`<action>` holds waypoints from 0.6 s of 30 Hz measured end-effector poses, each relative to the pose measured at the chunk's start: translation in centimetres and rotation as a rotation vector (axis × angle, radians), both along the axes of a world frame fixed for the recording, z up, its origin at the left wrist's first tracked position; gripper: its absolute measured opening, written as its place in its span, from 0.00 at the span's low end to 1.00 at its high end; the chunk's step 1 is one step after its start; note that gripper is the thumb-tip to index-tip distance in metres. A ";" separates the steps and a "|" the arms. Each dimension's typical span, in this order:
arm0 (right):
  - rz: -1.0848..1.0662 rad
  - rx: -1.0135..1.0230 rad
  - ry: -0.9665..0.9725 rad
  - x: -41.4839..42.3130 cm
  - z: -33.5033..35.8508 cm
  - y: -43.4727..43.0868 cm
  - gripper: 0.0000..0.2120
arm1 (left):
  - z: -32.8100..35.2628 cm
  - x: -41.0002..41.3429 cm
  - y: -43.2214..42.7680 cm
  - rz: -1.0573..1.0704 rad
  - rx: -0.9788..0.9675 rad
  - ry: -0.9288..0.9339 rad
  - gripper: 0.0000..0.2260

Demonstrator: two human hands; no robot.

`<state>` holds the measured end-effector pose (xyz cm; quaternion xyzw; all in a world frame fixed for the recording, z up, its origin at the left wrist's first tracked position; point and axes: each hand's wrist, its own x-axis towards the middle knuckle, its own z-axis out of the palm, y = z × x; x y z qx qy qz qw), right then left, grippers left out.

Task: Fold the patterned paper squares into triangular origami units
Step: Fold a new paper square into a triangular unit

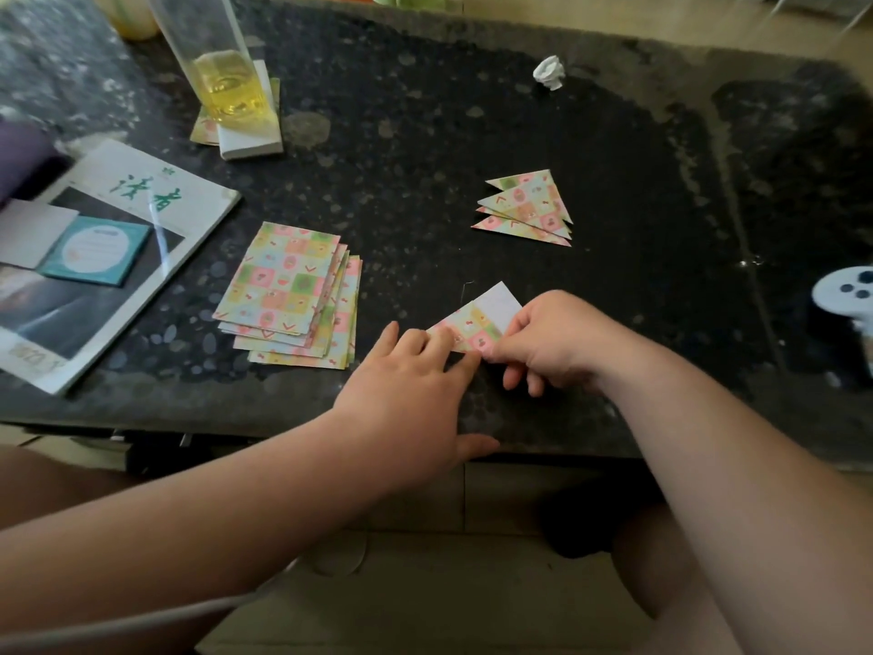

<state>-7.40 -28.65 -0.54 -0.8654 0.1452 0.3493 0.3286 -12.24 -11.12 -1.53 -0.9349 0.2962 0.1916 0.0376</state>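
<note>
A partly folded patterned paper [477,321] lies on the dark table near its front edge, its white underside showing at the upper right. My left hand [415,385] lies flat with straight fingers pressing the paper's left part. My right hand [552,342] pinches the paper's right lower edge with curled fingers. To the left sits a fanned stack of unfolded patterned squares [293,295]. Several finished triangular units [526,210] lie overlapped further back on the right.
A magazine [118,257] with a teal card lies at the left. A tall glass of yellow liquid [222,73] stands on a white block at back left. A crumpled white paper ball [550,73] is at the back; a white object [845,290] sits at the right edge.
</note>
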 end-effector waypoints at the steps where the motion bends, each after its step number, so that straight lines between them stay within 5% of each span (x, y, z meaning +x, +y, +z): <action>1: 0.012 -0.029 0.006 0.0 -0.1 0.1 0.13 | -0.1 0.0 0.0 -0.002 0.004 -0.001 0.42; 18: -0.135 -0.054 0.161 0.2 0.4 -2.5 0.07 | 1.2 0.8 -0.2 0.020 0.049 0.038 0.38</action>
